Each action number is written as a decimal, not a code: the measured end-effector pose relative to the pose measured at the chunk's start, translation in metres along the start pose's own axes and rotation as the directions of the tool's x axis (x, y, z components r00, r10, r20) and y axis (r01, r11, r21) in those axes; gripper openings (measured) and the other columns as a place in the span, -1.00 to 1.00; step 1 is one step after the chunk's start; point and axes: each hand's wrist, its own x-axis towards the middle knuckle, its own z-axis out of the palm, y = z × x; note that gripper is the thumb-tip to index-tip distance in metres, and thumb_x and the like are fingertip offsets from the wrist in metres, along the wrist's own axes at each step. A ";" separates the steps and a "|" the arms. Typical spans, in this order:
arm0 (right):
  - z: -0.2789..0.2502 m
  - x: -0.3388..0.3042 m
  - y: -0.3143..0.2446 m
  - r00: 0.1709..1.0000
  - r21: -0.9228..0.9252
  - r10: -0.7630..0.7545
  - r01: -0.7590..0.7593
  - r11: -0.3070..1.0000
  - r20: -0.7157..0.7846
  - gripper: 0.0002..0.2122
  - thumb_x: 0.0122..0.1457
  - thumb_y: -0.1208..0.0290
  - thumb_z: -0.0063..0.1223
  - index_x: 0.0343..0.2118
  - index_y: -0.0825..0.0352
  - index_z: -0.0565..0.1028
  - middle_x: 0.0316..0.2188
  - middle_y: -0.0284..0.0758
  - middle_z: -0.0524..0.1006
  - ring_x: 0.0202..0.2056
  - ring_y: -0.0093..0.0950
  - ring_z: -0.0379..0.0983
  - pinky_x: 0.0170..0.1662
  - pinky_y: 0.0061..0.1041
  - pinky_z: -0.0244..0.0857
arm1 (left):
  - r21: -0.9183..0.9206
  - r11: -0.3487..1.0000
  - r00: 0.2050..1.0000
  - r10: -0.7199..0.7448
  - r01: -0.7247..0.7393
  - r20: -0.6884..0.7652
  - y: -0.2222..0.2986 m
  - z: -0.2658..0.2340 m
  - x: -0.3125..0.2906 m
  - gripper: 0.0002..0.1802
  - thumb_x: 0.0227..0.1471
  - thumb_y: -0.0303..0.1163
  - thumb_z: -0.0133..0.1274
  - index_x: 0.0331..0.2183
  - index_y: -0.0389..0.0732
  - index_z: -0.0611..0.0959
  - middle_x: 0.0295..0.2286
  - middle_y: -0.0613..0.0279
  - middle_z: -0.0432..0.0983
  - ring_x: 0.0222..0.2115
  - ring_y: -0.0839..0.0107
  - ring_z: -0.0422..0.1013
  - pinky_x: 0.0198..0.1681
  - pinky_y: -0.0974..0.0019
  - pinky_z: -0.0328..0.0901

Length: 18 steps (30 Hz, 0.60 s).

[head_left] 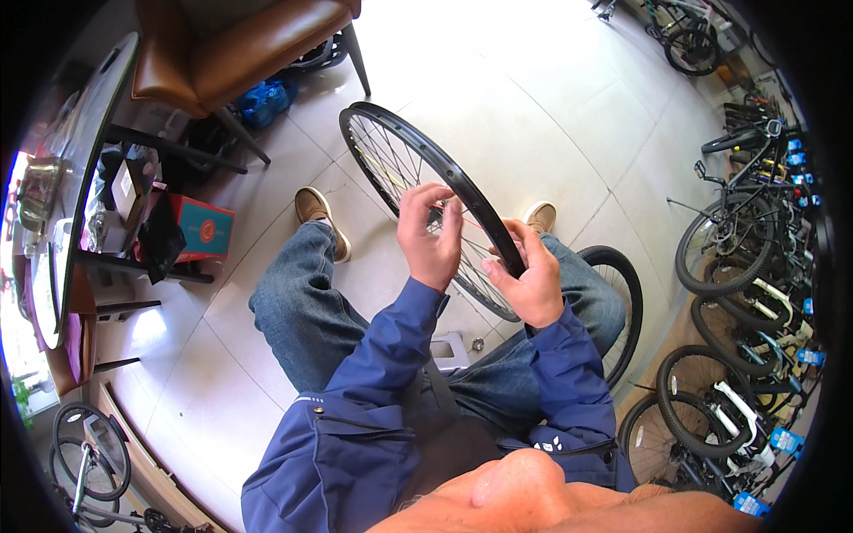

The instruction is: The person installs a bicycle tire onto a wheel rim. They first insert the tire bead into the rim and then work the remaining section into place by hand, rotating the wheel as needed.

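Observation:
I sit with a black spoked bicycle wheel rim (391, 120) standing between my knees. My right hand (530, 280) grips the black rim at its near edge. My left hand (429, 233) is raised beside the rim with fingers curled around the spokes near the rim's inner side; whether it pinches a spoke is hard to tell. A black tyre (624, 302) leans by my right leg. I wear blue jeans, brown shoes and a blue jacket.
A brown leather chair (240, 49) stands ahead on the left. A glass-topped table (80, 169) with clutter and a red box (206, 229) beneath is at the left. A row of bicycles (746, 266) lines the right side. Another bicycle wheel (89, 453) lies at lower left.

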 end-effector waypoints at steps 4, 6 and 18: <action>-0.001 0.000 0.001 1.000 -0.106 -0.020 0.019 0.994 -0.015 -0.59 0.29 0.54 0.40 0.17 0.42 0.56 -0.17 -0.31 0.72 -0.17 -0.56 0.66 -0.04 -0.51 0.54 | 0.123 0.990 0.997 0.064 -0.069 0.045 0.010 -0.006 -0.005 -0.71 0.10 -0.58 0.35 -0.10 -0.25 0.73 -0.16 0.08 0.68 -0.08 0.06 0.53 0.07 0.10 0.40; -0.002 0.002 -0.001 0.998 -0.146 -0.055 0.052 0.988 -0.016 -0.66 0.29 0.50 0.42 0.08 0.42 0.62 -0.23 -0.29 0.72 -0.24 -0.55 0.67 -0.10 -0.50 0.54 | 0.095 0.993 0.997 0.065 -0.069 0.050 0.013 -0.008 -0.011 -0.71 0.07 -0.57 0.37 -0.13 -0.26 0.75 -0.16 0.09 0.68 -0.05 0.04 0.52 0.11 0.07 0.39; 0.007 0.006 -0.025 0.987 -0.105 -0.153 0.147 0.984 -0.052 -0.43 0.18 0.59 0.49 0.27 0.39 0.54 -0.11 -0.24 0.71 -0.19 -0.53 0.66 -0.07 -0.49 0.58 | -0.431 0.877 0.977 -0.209 0.211 0.051 -0.005 0.003 -0.006 -0.93 0.36 -0.59 0.24 -0.14 -0.32 0.67 -0.31 0.34 0.61 -0.29 0.55 0.55 -0.16 0.40 0.47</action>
